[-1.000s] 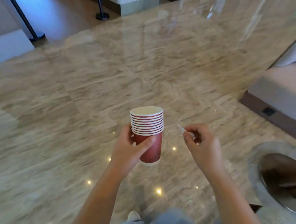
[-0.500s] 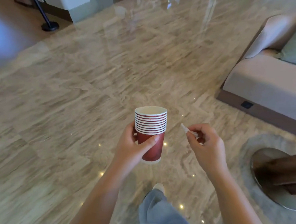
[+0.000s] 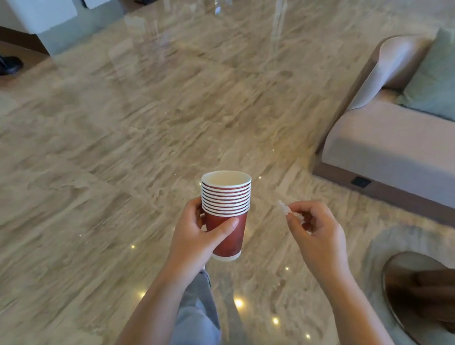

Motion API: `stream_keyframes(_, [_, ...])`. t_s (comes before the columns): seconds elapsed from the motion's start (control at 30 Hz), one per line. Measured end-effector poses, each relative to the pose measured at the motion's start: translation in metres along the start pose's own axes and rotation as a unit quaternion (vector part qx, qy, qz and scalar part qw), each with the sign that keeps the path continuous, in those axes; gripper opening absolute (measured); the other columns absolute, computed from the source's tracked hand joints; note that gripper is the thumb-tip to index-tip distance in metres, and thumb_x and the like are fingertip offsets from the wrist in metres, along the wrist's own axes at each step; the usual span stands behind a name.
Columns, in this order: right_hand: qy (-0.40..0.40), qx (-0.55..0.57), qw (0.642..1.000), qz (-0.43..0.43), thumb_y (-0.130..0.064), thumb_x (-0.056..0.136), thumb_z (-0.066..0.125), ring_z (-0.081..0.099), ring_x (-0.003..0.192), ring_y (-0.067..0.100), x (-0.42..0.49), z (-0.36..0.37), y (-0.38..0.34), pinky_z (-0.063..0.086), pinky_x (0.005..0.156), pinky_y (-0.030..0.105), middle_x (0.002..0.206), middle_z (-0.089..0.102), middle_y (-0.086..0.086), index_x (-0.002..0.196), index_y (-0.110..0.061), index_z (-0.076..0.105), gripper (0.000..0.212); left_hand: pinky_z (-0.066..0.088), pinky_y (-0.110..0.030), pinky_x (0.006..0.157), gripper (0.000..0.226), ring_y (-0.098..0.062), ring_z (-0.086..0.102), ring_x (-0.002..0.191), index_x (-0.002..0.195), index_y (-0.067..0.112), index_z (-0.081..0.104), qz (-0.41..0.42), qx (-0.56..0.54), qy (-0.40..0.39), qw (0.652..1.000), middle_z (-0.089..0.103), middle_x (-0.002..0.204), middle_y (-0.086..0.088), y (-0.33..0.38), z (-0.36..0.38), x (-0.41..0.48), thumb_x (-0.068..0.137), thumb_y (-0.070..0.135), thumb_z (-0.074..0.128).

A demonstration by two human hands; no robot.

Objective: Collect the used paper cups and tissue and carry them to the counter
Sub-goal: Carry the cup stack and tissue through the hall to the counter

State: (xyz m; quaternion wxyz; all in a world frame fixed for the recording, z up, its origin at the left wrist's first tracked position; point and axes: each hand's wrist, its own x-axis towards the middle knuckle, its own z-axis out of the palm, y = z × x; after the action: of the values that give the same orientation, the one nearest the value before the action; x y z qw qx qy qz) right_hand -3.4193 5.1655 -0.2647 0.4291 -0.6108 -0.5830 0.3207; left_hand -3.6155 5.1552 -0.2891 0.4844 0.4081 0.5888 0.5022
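Observation:
A stack of several red paper cups [image 3: 227, 212] with white rims stands upright in my left hand [image 3: 199, 234], whose fingers wrap its lower body. The top cup looks empty inside. To the right of the stack, apart from it, my right hand [image 3: 318, 237] pinches a small white crumpled tissue [image 3: 287, 211] between thumb and forefinger. Only a tip of the tissue sticks out; the rest is hidden in my fingers. Both hands hover at waist height over a glossy beige marble floor [image 3: 116, 166].
A beige sofa [image 3: 396, 144] with a pale green cushion [image 3: 447, 75] stands at the right. A round table [image 3: 425, 296] on a grey rug sits at the lower right. A white counter-like block [image 3: 42, 7] and a black post base [image 3: 5, 65] are at the far left.
The view has swung right as I walk: the sofa and cushion have come further into view, the post base has slid left. Both hands keep the same hold.

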Motion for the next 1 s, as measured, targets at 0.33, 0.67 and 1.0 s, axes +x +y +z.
stream_keyframes(0.33, [0.056, -0.004, 0.997, -0.051, -0.003, 0.08, 0.064, 0.052, 0.07, -0.004, 0.236, 0.103, -0.061, 0.039, 0.062, 0.004, 0.079, 0.058, -0.009, 0.076, -0.037, 0.055, 0.036, 0.049, -0.013, 0.069, 0.069, 0.001, 0.064, 0.091, 0.109, 0.024, 0.055, 0.037, -0.006, -0.063, 0.997, 0.068, 0.103, 0.008, 0.067, -0.033, 0.257, 0.047, 0.036, 0.083])
stream_keyframes(0.67, [0.114, -0.019, 0.993, -0.019, -0.002, 0.078, 0.066, 0.053, 0.07, 0.001, 0.419, 0.122, -0.029, 0.041, 0.062, 0.007, 0.076, 0.059, -0.009, 0.075, -0.036, 0.055, 0.036, 0.049, -0.011, 0.064, 0.055, 0.0, 0.066, 0.086, 0.104, 0.022, 0.057, 0.028, -0.037, -0.112, 0.993, 0.069, 0.095, 0.006, 0.087, 0.025, 0.46, 0.053, 0.02, 0.079])
stream_keyframes(1.0, [0.182, -0.009, 0.983, 0.008, -0.003, 0.079, 0.065, 0.054, 0.071, 0.003, 0.65, 0.075, 0.027, 0.042, 0.062, 0.01, 0.078, 0.06, -0.005, 0.079, -0.029, 0.06, 0.026, 0.048, -0.01, 0.066, 0.055, 0.002, 0.065, 0.09, 0.104, 0.026, 0.057, 0.055, 0.002, -0.165, 0.985, 0.069, 0.097, 0.012, 0.143, 0.154, 0.692, 0.054, 0.03, 0.08])
